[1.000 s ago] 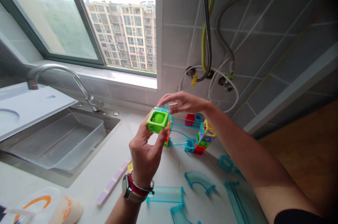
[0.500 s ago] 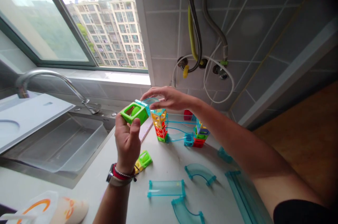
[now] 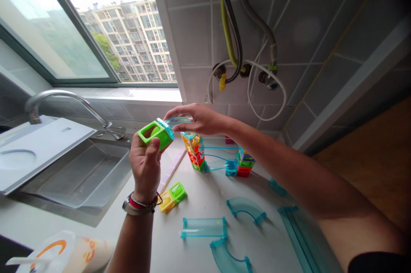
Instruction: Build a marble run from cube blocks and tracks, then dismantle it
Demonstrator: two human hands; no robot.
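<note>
My left hand (image 3: 145, 174) is closed around a green hollow block (image 3: 164, 137), raised above the counter. My right hand (image 3: 207, 119) pinches a clear blue curved track piece (image 3: 180, 120) whose near end meets the block's blue-edged face; whether they are locked together I cannot tell. Just behind and below stands a tower of stacked yellow, red and green blocks (image 3: 196, 156). Clear blue tracks (image 3: 216, 165) run from it to a shorter stack of coloured blocks (image 3: 245, 166), partly hidden by my right forearm.
Joined green and yellow blocks (image 3: 173, 197) lie on the counter. Nearer are a straight track (image 3: 204, 227), curved tracks (image 3: 246, 208) and long tracks (image 3: 297, 238). A sink (image 3: 105, 217), a tap (image 3: 77, 95) and a cup (image 3: 90, 253) are on the left. Hoses (image 3: 236, 33) hang on the wall.
Both hands have shifted slightly left, carrying the green block and the curved track away from the tower. The loose green and yellow blocks show more fully beside my left wrist.
</note>
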